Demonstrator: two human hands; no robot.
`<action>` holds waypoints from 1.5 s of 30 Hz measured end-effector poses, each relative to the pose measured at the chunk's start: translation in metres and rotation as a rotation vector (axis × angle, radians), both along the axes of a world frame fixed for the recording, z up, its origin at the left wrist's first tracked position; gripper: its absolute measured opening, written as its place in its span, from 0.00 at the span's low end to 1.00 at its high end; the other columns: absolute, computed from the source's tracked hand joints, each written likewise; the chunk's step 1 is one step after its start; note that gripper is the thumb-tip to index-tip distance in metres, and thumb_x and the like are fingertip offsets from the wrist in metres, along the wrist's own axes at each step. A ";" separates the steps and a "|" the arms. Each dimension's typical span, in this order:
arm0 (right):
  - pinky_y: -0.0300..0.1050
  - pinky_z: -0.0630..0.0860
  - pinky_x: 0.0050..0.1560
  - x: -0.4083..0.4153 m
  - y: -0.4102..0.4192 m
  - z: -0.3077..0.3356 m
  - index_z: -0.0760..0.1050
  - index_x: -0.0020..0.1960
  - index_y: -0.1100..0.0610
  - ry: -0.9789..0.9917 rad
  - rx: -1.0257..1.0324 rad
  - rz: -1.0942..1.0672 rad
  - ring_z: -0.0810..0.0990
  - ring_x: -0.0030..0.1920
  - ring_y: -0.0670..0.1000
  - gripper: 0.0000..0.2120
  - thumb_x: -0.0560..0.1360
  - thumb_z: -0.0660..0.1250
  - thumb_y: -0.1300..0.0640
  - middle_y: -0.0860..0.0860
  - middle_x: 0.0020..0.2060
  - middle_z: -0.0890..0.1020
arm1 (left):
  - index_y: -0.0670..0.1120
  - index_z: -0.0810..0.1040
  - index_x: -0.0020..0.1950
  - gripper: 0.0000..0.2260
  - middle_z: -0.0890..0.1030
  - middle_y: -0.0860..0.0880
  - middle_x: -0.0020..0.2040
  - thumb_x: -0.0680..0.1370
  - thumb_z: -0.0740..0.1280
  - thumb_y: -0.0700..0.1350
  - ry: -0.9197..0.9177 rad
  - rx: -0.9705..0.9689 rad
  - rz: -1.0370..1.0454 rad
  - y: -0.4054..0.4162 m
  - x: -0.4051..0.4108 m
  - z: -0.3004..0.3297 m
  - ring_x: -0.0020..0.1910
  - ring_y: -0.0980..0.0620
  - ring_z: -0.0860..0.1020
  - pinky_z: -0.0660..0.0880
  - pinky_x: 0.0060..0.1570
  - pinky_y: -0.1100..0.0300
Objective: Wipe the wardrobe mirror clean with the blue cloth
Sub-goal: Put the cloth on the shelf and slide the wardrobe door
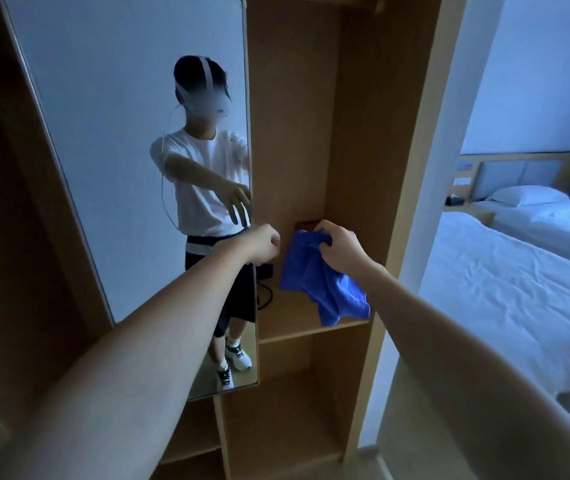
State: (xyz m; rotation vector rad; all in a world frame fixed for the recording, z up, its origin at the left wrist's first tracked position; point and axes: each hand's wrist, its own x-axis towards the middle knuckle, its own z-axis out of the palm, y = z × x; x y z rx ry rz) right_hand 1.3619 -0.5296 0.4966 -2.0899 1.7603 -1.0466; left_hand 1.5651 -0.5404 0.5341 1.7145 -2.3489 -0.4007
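The tall wardrobe mirror (120, 133) stands on the left, angled out from the wooden wardrobe (290, 133). My left hand (261, 244) is at the mirror's right edge at mid height, with its fingers curled round that edge. Just right of it, my right hand (340, 249) grips the bunched top of the blue cloth (325, 292). The cloth hangs loose in front of the open wardrobe compartment, above the shelf (294, 320), and is apart from the glass. The mirror reflects a person in a white shirt reaching forward.
The wardrobe's open compartments sit behind and below the cloth, with a dark cable (264, 292) on the shelf. A vertical wardrobe panel (415, 168) bounds the right side. Beyond it are two beds with white sheets (519, 289) and a pillow (526, 195).
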 end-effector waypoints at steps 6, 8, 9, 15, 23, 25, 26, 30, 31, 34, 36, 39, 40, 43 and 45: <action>0.60 0.74 0.57 -0.050 -0.025 -0.041 0.69 0.49 0.36 0.028 0.110 -0.165 0.73 0.55 0.63 0.20 0.69 0.54 0.60 0.55 0.50 0.77 | 0.44 0.82 0.49 0.12 0.84 0.42 0.47 0.77 0.59 0.42 0.049 0.092 -0.088 -0.048 -0.038 -0.051 0.41 0.43 0.83 0.81 0.47 0.47; 0.54 0.75 0.53 -0.061 -0.034 -0.052 0.70 0.48 0.36 0.000 0.136 -0.157 0.76 0.53 0.61 0.21 0.70 0.54 0.62 0.55 0.49 0.79 | 0.47 0.82 0.48 0.11 0.83 0.45 0.46 0.78 0.60 0.43 0.030 0.120 -0.102 -0.064 -0.048 -0.067 0.44 0.44 0.83 0.82 0.50 0.46; 0.51 0.75 0.50 -0.065 -0.041 -0.057 0.71 0.48 0.37 -0.021 0.141 -0.147 0.77 0.52 0.59 0.21 0.70 0.54 0.64 0.55 0.49 0.80 | 0.48 0.82 0.47 0.10 0.83 0.46 0.46 0.78 0.60 0.43 0.021 0.125 -0.104 -0.072 -0.052 -0.073 0.44 0.45 0.83 0.81 0.50 0.46; 0.57 0.73 0.54 -0.084 -0.107 -0.083 0.73 0.59 0.46 0.097 0.053 -0.122 0.72 0.53 0.61 0.23 0.71 0.55 0.67 0.54 0.50 0.78 | 0.52 0.81 0.45 0.10 0.81 0.51 0.47 0.80 0.61 0.44 0.024 0.094 -0.028 -0.140 -0.073 -0.098 0.47 0.49 0.80 0.80 0.50 0.50; 0.58 0.65 0.66 -0.076 -0.210 -0.138 0.75 0.65 0.46 0.297 0.092 0.062 0.69 0.64 0.59 0.24 0.74 0.63 0.65 0.52 0.64 0.76 | 0.52 0.79 0.42 0.12 0.81 0.52 0.46 0.78 0.59 0.42 0.002 0.102 0.137 -0.209 -0.084 -0.130 0.46 0.50 0.78 0.78 0.45 0.54; 0.63 0.61 0.69 -0.068 -0.223 -0.174 0.73 0.68 0.44 0.367 0.205 0.104 0.64 0.68 0.59 0.25 0.75 0.63 0.64 0.51 0.69 0.71 | 0.50 0.77 0.39 0.12 0.79 0.51 0.42 0.79 0.58 0.41 -0.003 0.137 0.165 -0.215 -0.087 -0.145 0.42 0.49 0.78 0.75 0.40 0.55; 0.65 0.60 0.69 -0.066 -0.228 -0.194 0.71 0.70 0.43 0.391 0.302 0.132 0.62 0.70 0.60 0.26 0.76 0.62 0.63 0.51 0.71 0.68 | 0.49 0.77 0.40 0.12 0.79 0.50 0.42 0.79 0.58 0.41 -0.005 0.164 0.183 -0.217 -0.088 -0.155 0.42 0.48 0.78 0.75 0.40 0.54; 0.67 0.64 0.69 -0.063 -0.234 -0.264 0.60 0.76 0.39 0.411 0.687 0.321 0.58 0.73 0.65 0.31 0.80 0.60 0.63 0.56 0.74 0.61 | 0.45 0.76 0.40 0.12 0.77 0.48 0.39 0.80 0.57 0.40 -0.007 0.281 0.254 -0.217 -0.090 -0.192 0.40 0.44 0.77 0.72 0.39 0.52; 0.67 0.64 0.69 -0.062 -0.233 -0.275 0.58 0.77 0.39 0.409 0.708 0.339 0.59 0.73 0.65 0.31 0.80 0.59 0.62 0.56 0.74 0.61 | 0.45 0.74 0.37 0.12 0.75 0.48 0.37 0.80 0.57 0.40 -0.005 0.305 0.274 -0.216 -0.091 -0.200 0.38 0.43 0.76 0.72 0.39 0.52; 0.66 0.63 0.70 -0.060 -0.238 -0.288 0.57 0.77 0.39 0.407 0.679 0.347 0.58 0.74 0.65 0.30 0.81 0.58 0.60 0.56 0.74 0.62 | 0.43 0.79 0.42 0.11 0.79 0.44 0.42 0.79 0.58 0.40 0.002 0.339 0.319 -0.207 -0.091 -0.216 0.43 0.43 0.78 0.77 0.47 0.47; 0.67 0.64 0.68 -0.060 -0.243 -0.291 0.57 0.77 0.39 0.406 0.682 0.360 0.58 0.74 0.65 0.29 0.81 0.58 0.60 0.55 0.72 0.62 | 0.43 0.81 0.47 0.11 0.81 0.44 0.47 0.79 0.59 0.40 0.000 0.356 0.335 -0.202 -0.090 -0.224 0.47 0.45 0.79 0.78 0.52 0.46; 0.66 0.67 0.66 -0.062 -0.247 -0.287 0.57 0.77 0.39 0.417 0.716 0.396 0.61 0.72 0.65 0.27 0.82 0.57 0.58 0.55 0.71 0.64 | 0.47 0.81 0.46 0.11 0.81 0.48 0.48 0.79 0.59 0.40 0.002 0.358 0.363 -0.193 -0.091 -0.228 0.47 0.48 0.79 0.78 0.54 0.47; 0.64 0.68 0.66 -0.061 -0.247 -0.284 0.58 0.77 0.40 0.410 0.722 0.400 0.64 0.71 0.64 0.26 0.82 0.57 0.57 0.55 0.71 0.65 | 0.48 0.81 0.45 0.11 0.81 0.49 0.47 0.78 0.60 0.41 0.014 0.355 0.379 -0.190 -0.090 -0.228 0.47 0.49 0.79 0.78 0.54 0.47; 0.58 0.72 0.62 -0.059 -0.247 -0.278 0.65 0.73 0.44 0.342 0.693 0.409 0.71 0.65 0.61 0.22 0.81 0.58 0.58 0.54 0.69 0.70 | 0.50 0.79 0.41 0.11 0.81 0.48 0.45 0.79 0.60 0.43 0.029 0.341 0.412 -0.178 -0.090 -0.221 0.44 0.47 0.79 0.79 0.50 0.47; 0.50 0.74 0.56 -0.055 -0.241 -0.269 0.71 0.68 0.47 0.228 0.632 0.418 0.74 0.62 0.58 0.21 0.80 0.58 0.64 0.54 0.67 0.72 | 0.47 0.75 0.39 0.10 0.79 0.47 0.40 0.78 0.59 0.42 0.042 0.328 0.417 -0.169 -0.091 -0.213 0.40 0.44 0.78 0.77 0.42 0.48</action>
